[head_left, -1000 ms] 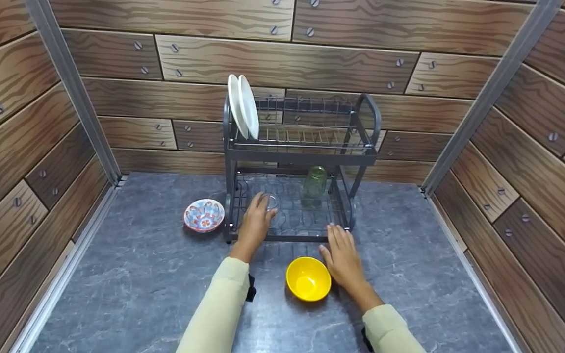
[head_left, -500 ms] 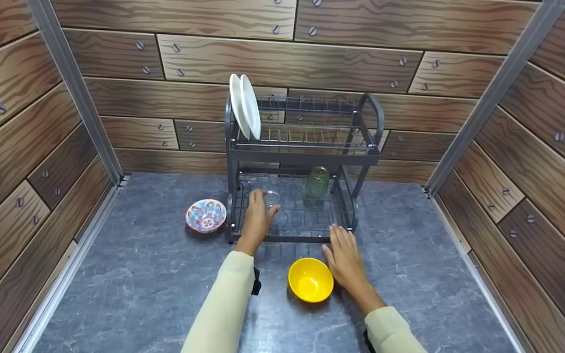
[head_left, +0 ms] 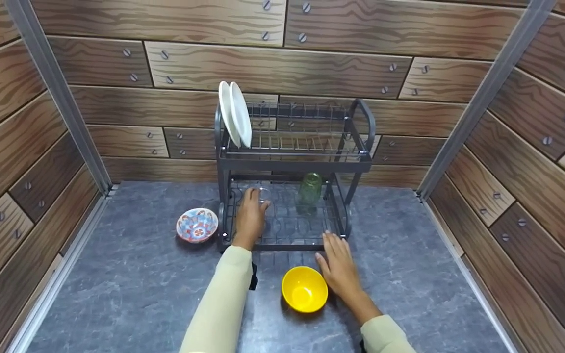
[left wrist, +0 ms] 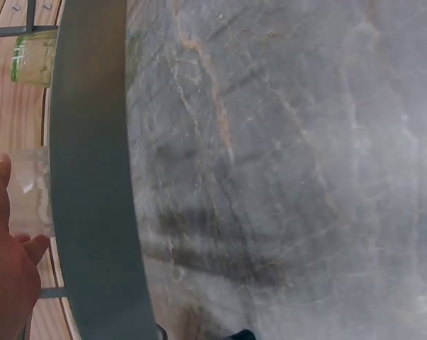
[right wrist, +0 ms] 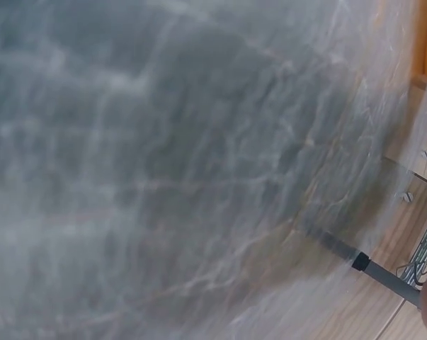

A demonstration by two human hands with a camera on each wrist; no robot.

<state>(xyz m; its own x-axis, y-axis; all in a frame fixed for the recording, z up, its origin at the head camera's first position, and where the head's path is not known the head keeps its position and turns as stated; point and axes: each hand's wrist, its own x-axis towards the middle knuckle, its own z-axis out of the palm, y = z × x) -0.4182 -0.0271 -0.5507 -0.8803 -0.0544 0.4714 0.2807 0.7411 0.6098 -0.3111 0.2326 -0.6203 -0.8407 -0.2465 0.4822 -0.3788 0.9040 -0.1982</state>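
Observation:
In the head view my left hand [head_left: 250,219] reaches into the lower tier of a dark two-tier dish rack [head_left: 295,165]. Its thumb and fingers grip a clear drinking glass [left wrist: 30,191], mostly hidden by the hand from above. A green glass [head_left: 309,190] stands farther right on that same tier. My right hand [head_left: 340,267] lies with its fingers extended, fingertips at the rack's front right corner. Just left of that hand a yellow bowl [head_left: 304,289] sits on the marbled tabletop [head_left: 135,289].
Two white plates [head_left: 236,115] stand on edge at the left of the rack's upper tier. A patterned bowl [head_left: 197,225] is on the table by the rack's left side. Wood-print walls [head_left: 272,66] enclose the back and both sides.
My left hand has moved a little deeper into the lower tier with the clear glass. The right hand keeps its place at the rack's front corner. The head view has shifted slightly.

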